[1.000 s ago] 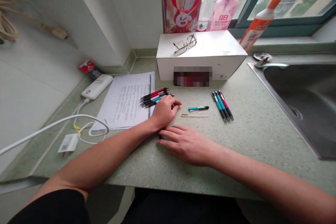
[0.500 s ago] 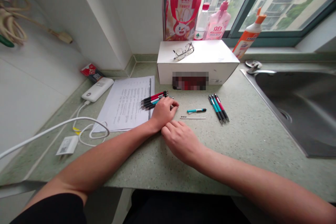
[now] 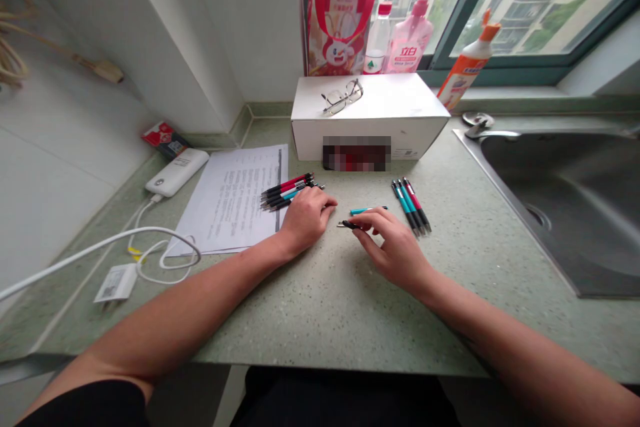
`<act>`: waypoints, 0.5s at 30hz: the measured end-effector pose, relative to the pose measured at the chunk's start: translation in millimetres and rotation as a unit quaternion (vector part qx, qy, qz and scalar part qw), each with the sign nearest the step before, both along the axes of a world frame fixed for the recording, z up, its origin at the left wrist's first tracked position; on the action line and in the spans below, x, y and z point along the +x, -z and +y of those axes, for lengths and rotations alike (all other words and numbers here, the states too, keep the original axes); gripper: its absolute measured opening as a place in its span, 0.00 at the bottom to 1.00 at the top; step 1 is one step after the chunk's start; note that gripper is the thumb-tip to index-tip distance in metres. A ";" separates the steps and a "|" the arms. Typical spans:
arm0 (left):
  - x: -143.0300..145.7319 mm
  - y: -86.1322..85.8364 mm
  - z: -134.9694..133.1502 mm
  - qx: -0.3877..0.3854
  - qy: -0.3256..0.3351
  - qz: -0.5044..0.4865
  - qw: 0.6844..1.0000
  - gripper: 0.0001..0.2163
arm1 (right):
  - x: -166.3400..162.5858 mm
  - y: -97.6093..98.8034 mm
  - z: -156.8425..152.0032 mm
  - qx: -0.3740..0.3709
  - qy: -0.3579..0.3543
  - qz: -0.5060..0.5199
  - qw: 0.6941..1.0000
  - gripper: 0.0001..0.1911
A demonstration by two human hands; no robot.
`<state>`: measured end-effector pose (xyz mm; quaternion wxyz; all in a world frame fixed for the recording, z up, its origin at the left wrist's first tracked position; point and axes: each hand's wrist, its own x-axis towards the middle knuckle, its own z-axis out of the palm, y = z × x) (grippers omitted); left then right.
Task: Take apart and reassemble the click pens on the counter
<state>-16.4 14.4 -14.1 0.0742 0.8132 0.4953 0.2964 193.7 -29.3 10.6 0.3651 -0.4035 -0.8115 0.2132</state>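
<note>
My left hand [image 3: 305, 217] lies palm down on the green counter [image 3: 320, 307], fingers loosely flat, touching the near ends of a bundle of several red, black and teal pens [image 3: 287, 188]. To its right, the thumb and fingers of my right hand [image 3: 395, 247] are pinched on a small black pen part [image 3: 349, 224], held just above the counter. A teal pen barrel [image 3: 367, 210] lies just beyond those fingertips. Three more pens [image 3: 410, 203] lie side by side further right.
A white box [image 3: 400, 127] with glasses [image 3: 343, 97] on it stands behind the pens. Printed paper [image 3: 235, 197], a power bank [image 3: 177, 172], a white cable [image 3: 100, 247] and a charger [image 3: 117, 282] lie to the left. A steel sink [image 3: 565, 200] is on the right, with bottles [image 3: 410, 40] on the sill.
My right hand has moved from beside my left wrist forward and right to the loose pen pieces and now pinches a small black part. My left hand has stayed by the pen bundle.
</note>
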 end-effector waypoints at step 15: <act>1.9 -9.7 -4.2 0.012 0.046 -0.034 0.998 0.04 | 14.7 3.9 7.8 0.031 -0.005 -0.084 0.996 0.09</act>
